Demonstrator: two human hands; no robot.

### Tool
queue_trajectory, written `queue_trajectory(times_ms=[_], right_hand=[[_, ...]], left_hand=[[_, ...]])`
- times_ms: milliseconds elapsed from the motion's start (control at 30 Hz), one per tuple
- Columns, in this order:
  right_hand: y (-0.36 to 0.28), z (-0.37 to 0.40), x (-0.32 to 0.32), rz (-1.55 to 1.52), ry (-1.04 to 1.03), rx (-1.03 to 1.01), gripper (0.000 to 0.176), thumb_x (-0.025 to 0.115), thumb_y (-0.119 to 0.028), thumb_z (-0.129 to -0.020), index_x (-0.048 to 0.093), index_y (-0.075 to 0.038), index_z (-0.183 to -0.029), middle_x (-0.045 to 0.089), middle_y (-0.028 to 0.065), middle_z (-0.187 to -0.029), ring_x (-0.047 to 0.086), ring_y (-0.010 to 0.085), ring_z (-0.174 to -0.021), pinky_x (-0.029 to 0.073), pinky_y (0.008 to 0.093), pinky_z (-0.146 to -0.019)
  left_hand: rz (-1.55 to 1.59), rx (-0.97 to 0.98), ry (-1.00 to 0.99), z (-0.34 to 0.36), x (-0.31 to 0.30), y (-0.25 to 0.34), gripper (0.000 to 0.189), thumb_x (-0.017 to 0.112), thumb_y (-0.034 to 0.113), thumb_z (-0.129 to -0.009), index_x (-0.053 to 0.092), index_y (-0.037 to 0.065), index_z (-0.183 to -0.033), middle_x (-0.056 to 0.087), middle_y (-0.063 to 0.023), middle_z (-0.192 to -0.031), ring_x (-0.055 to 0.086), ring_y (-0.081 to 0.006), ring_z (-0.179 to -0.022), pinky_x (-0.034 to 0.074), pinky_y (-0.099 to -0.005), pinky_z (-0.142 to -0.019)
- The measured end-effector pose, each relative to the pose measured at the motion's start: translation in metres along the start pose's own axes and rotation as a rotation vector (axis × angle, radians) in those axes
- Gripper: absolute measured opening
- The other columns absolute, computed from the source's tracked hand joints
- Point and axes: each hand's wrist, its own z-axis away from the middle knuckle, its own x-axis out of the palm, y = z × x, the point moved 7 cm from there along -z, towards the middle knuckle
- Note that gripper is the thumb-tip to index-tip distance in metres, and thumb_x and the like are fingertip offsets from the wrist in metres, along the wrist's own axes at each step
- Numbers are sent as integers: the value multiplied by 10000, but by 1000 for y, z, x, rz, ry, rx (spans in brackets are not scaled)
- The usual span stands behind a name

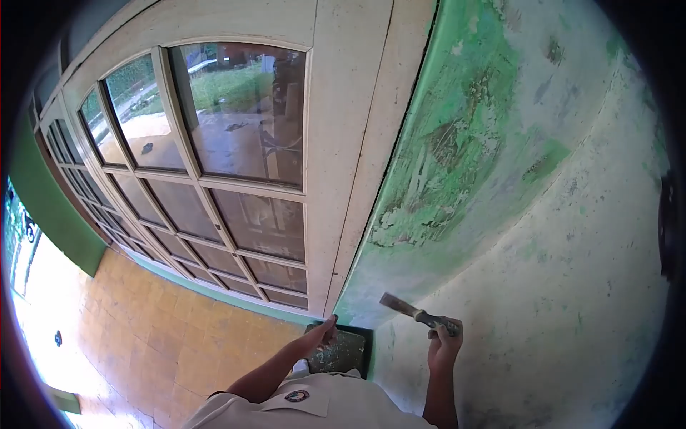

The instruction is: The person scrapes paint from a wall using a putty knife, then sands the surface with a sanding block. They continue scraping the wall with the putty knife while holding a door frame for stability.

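My right hand [446, 344] is wrapped round the dark handle of a putty knife [398, 304], its flat, worn blade pointing up and left in front of the wall. My left hand [324, 334] is closed, lower and further left, close to the foot of the window frame. A small dark bit shows at its fingertips, and I cannot tell what it is. Just beneath that hand lies a dark, paint-speckled surface [339, 354], partly hidden by my arm and shirt. The wall [457, 157] carries patches of peeling green paint, with scraped grey-white areas between them.
A white-framed window [246, 121] with many panes fills the left side, right up against the green wall strip. Yellow tiles [164, 314] cover the floor below it. To the right runs a pale, stained wall [550, 300], with a dark object [668, 225] at its far edge.
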Motion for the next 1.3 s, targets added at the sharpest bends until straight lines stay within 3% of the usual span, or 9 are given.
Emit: queue_trajectory(times_ms=[267, 367, 533, 667, 733, 900, 967, 1067, 1300], right_hand=[[2, 21, 7, -372, -51, 130, 252, 629, -43, -831, 492, -72, -1040, 597, 107, -994, 598, 225, -842, 510, 336, -734], [14, 33, 18, -606, 24, 275, 371, 643, -66, -823, 481, -81, -1156, 605, 101, -1019, 617, 248, -859, 518, 382, -765], [44, 75, 71, -471, -451, 551, 633, 636, -38, -800, 350, -99, -1362, 569, 121, -1098, 631, 321, -896, 500, 502, -847], [60, 104, 102, -729, -468, 786, 620, 651, -43, -786, 364, -87, -1334, 512, 116, -1093, 619, 307, -914, 493, 498, -851], [55, 115, 126, -869, -676, 870, 526, 638, -44, -795, 405, -79, -1266, 464, 101, -1054, 608, 277, -898, 493, 480, -829], [72, 106, 137, -347, -862, 834, 313, 639, -68, -803, 505, -62, -1086, 498, 70, -939, 591, 206, -801, 484, 372, -738], [77, 84, 121, 526, -624, 658, 312, 710, -143, -777, 529, -47, -1013, 523, 42, -845, 576, 144, -773, 471, 295, -673], [92, 68, 114, 655, -622, 293, 364, 753, -210, -755, 535, -36, -989, 547, 17, -770, 553, 83, -693, 447, 239, -581], [105, 70, 121, 486, -518, 509, 286, 728, -63, -766, 505, -29, -941, 603, 59, -684, 540, 87, -499, 411, 215, -443]], left_hand=[[-37, -13, -16, -1, 10, -2, 527, 365, 616, -911, 514, 137, -746, 444, 29, -630, 406, -90, -552, 297, -245, -527], [-61, 102, -69, 4, 14, 14, 462, 416, 516, -941, 589, 92, -882, 485, 28, -650, 455, -87, -561, 343, -232, -533], [-333, 208, -53, 19, 26, 35, 361, 506, 291, -947, 559, 35, -1196, 656, -50, -869, 607, -109, -811, 470, -248, -680], [-362, 311, -51, 23, 33, 45, 361, 571, 246, -919, 545, 11, -1192, 655, -65, -924, 611, -107, -868, 482, -257, -732], [-296, 530, 60, 25, 28, 57, 404, 676, 206, -849, 555, -24, -1159, 658, -38, -912, 615, -95, -804, 488, -263, -710], [-249, 551, 141, 32, 23, 68, 456, 728, 151, -798, 535, -41, -1163, 662, -68, -910, 626, -108, -842, 496, -265, -747], [-240, 543, 154, 39, 26, 74, 466, 732, 150, -792, 531, -39, -1168, 664, -76, -905, 627, -108, -841, 495, -257, -744], [-295, 545, 118, 49, 35, 81, 488, 732, 141, -788, 521, -38, -1189, 669, -89, -901, 633, -114, -824, 498, -259, -740], [-287, 512, 14, 59, 41, 91, 549, 677, 30, -815, 431, -21, -1304, 667, -91, -883, 637, -133, -832, 518, -275, -761]])
